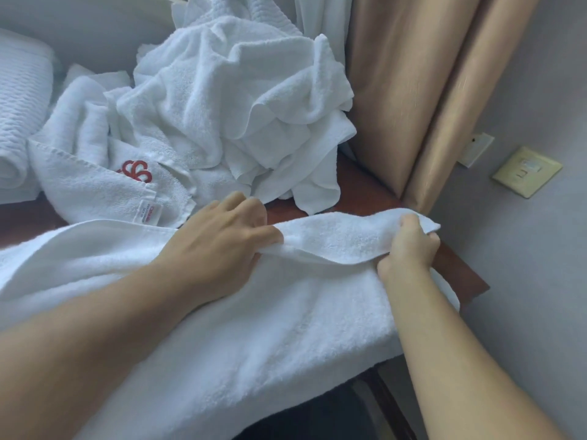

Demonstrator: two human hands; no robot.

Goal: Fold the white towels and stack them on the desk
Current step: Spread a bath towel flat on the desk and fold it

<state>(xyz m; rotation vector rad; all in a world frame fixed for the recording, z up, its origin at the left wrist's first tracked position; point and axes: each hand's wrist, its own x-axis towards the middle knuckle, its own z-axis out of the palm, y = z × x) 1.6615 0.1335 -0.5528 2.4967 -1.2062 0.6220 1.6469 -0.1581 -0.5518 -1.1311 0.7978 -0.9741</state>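
A: The towel (270, 328) lies spread across the tabletop (359, 192); both hands hold its far edge.

B: Left hand (222, 236) and right hand (409, 246) are closed on it. Keep that edge taut and square the corners.

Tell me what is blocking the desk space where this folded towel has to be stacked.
A heap of unfolded towels covers the desk just beyond the towel that both hands, left hand and right hand, grip.
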